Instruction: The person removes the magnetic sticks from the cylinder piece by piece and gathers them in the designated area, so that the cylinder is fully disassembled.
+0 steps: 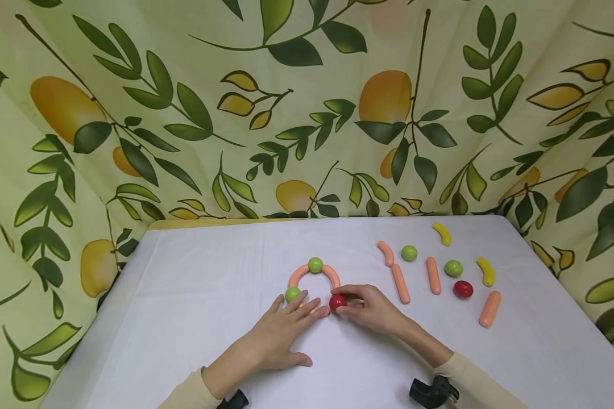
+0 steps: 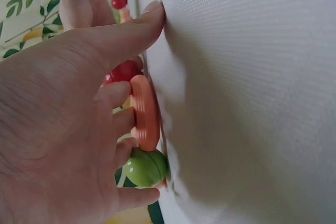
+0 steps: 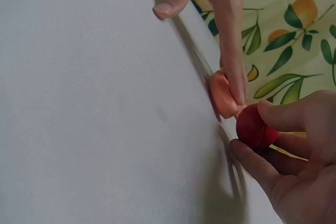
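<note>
Between thumb and fingers, my right hand [image 1: 370, 309] pinches a red ball [image 3: 253, 125] at the right side of a small ring on the table. A sausage-coloured curved piece [image 2: 144, 111] forms the ring's near side. My left hand [image 1: 281, 335] lies over that piece with its fingers outstretched, fingertips touching it. Beside its little finger is a green ball [image 2: 147, 167], at the ring's left. Another green ball [image 1: 315, 264] tops the ring, with a curved sausage piece [image 1: 298, 275] to its left and a second curved sausage piece [image 1: 332, 276] to its right. My left fingers partly hide the near side.
Right of the ring lie several loose pieces: straight sausages [image 1: 433, 275], a curved sausage [image 1: 386, 253], green balls [image 1: 409, 253], a red ball [image 1: 463, 289] and yellow bananas [image 1: 485, 271]. A white cloth [image 1: 210, 272] covers the table. Behind hangs a leaf-patterned curtain [image 1: 307, 113].
</note>
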